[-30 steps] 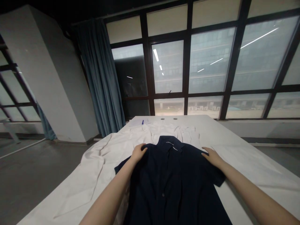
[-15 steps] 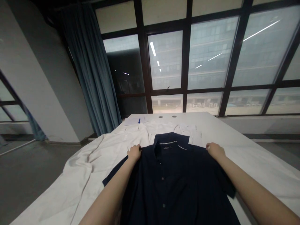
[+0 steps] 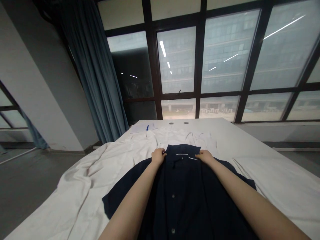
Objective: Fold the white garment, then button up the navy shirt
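Observation:
A dark navy short-sleeved shirt (image 3: 185, 193) with buttons down its front lies spread before me, collar toward the window. My left hand (image 3: 158, 156) pinches the left end of the collar, fingers closed on the cloth. At the collar's right end, my right hand (image 3: 205, 156) grips the fabric in the same way. Both sleeves fan out to the sides beneath my forearms. The shirt's lower part runs out of the bottom of the view.
White cloth (image 3: 100, 170) lies rumpled over the left and middle of the white table (image 3: 222, 133). More white fabric (image 3: 280, 173) is on the right. A blue pen (image 3: 147, 127) rests on paper (image 3: 137, 128) at the far end. Behind stand windows and a blue curtain (image 3: 100, 83).
Both hands have moved inward from the shirt's shoulders to the two ends of its collar. The shoulders and sleeves now droop outward onto the cloth.

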The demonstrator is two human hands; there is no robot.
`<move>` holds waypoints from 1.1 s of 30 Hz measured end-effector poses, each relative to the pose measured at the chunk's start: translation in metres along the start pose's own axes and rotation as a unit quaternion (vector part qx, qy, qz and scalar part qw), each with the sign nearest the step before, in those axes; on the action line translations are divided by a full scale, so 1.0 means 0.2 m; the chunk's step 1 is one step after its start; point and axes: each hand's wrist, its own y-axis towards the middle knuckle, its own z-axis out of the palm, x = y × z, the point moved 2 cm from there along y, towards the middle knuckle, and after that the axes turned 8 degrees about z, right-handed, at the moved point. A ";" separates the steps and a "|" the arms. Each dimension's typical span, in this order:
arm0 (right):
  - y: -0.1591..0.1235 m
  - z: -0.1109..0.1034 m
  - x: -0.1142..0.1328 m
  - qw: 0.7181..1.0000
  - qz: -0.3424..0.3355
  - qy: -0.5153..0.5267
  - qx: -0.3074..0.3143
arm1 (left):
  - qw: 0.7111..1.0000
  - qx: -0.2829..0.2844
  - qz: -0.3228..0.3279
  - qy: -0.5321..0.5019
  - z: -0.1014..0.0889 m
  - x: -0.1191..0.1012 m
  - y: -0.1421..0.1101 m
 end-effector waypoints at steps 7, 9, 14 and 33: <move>0.02 0.07 0.07 0.995 0.031 0.096 0.006 | 0.997 -0.032 -0.060 0.032 0.02 0.00 0.02; -0.04 0.11 0.07 0.986 0.019 0.152 0.073 | 0.996 -0.046 -0.062 0.045 0.03 -0.02 -0.04; -0.19 0.10 0.03 0.920 -0.027 0.312 0.236 | 0.995 -0.051 0.032 0.079 0.00 -0.14 -0.21; -0.34 -0.33 -0.50 0.933 -0.086 -0.306 -0.167 | 0.999 -0.015 -0.048 0.015 -0.02 -0.37 -0.73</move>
